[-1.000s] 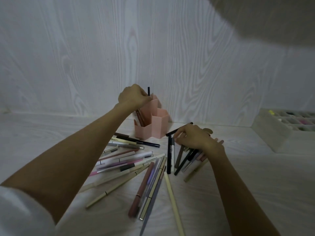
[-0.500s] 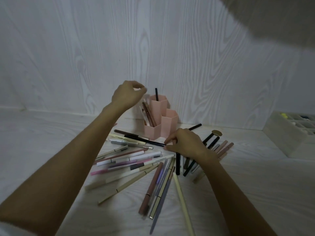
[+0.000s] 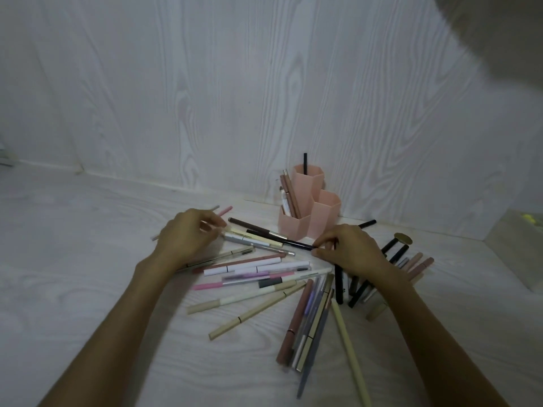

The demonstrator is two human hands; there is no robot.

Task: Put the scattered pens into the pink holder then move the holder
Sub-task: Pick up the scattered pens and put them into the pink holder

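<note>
The pink holder (image 3: 324,220), three joined hexagonal cups, stands against the back wall. A black pen (image 3: 305,163) sticks up from its tallest cup, and several brown pens (image 3: 289,198) lean in the low left cup. Scattered pens (image 3: 258,267) fan across the table in front of it. My left hand (image 3: 188,240) is down at the left ends of the upper pens, thumb and fingers slightly apart, lifting nothing. My right hand (image 3: 351,252) sits right of the holder, fingers closed around a thick black pen (image 3: 339,284) that runs out below the palm.
A pale wooden organiser box (image 3: 512,254) stands at the right edge. A gold round-topped piece (image 3: 402,238) lies among dark pens right of my right hand. The wood-grain wall rises straight behind the holder. Bare table stretches to the left.
My left hand let go of the black pen in the tallest cup and dropped to the pens on the table. My right hand stayed on its black pen. The view shifted left.
</note>
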